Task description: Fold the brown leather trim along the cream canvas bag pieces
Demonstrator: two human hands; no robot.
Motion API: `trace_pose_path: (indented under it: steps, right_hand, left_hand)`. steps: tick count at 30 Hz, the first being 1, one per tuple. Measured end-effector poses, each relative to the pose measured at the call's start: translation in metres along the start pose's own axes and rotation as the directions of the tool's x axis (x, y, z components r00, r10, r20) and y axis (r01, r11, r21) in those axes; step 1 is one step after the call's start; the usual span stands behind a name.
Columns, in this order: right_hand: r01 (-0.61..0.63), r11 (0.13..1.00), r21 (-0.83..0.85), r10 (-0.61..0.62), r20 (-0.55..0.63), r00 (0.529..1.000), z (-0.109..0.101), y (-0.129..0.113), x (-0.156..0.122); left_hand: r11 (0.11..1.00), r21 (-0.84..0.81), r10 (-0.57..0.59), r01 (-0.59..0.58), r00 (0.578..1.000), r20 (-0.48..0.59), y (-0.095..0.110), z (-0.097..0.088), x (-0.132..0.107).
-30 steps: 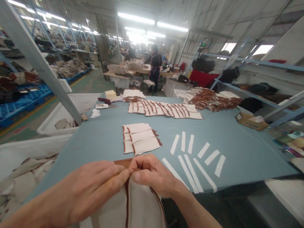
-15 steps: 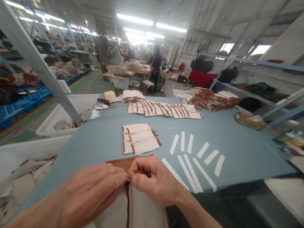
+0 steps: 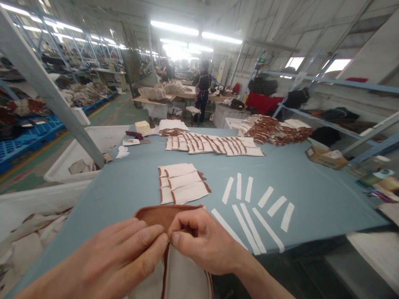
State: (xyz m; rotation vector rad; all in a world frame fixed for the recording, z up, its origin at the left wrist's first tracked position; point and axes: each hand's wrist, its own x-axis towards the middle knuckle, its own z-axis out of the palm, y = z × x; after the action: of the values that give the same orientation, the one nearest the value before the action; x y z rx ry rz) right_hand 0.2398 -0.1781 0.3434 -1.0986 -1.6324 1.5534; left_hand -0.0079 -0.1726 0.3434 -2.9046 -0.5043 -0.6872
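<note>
A cream-coloured sewn piece (image 3: 183,276) with brown edging lies under my hands at the near table edge, a dark brown seam running down its middle. Its upper part (image 3: 156,214) shows a brown face with a curved rim. My right hand (image 3: 202,241) is closed in a pinch at the top of the seam. Against it, my left hand (image 3: 124,249) presses its thumb and forefinger together on the same spot, its other fingers bent over the piece. Whatever lies between the fingertips is hidden. Beyond them sits a small stack of cream panels (image 3: 187,182) with brown edges.
White strips (image 3: 243,228) lie spread on the blue-grey table (image 3: 124,182), right of my hands. A row of overlapping panels (image 3: 215,143) and a brown-and-cream heap (image 3: 264,128) are farther back. White bins (image 3: 71,189) stand left; a cardboard box (image 3: 326,157) sits right. A person (image 3: 202,91) stands behind.
More of the piece's brown face now shows above my hands, its rim rounded and raised. The fingers of my left hand have parted slightly; both hands stay at the seam.
</note>
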Motion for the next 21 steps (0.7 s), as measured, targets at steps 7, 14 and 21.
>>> trace_pose_path:
  steps: [7, 14, 21]
  right_hand:
    - [-0.082, 0.976, 0.203, 0.071, 0.060, 0.996, -0.002, 0.013, 0.009]
    - [0.107, 0.994, 0.014, -0.107, -0.032, 0.994, 0.003, 0.000, 0.006]
    - [0.336, 0.895, -0.294, -0.391, -0.156, 0.907, 0.010, -0.005, -0.002]
  left_hand:
    - [0.993, -0.115, -0.003, 0.011, 0.998, 0.066, -0.008, -0.001, 0.007]
    - [0.943, -0.264, -0.230, 0.202, 0.970, -0.082, -0.001, 0.006, 0.022]
    - [0.893, -0.344, -0.287, 0.290, 0.956, 0.063, -0.007, -0.013, 0.029]
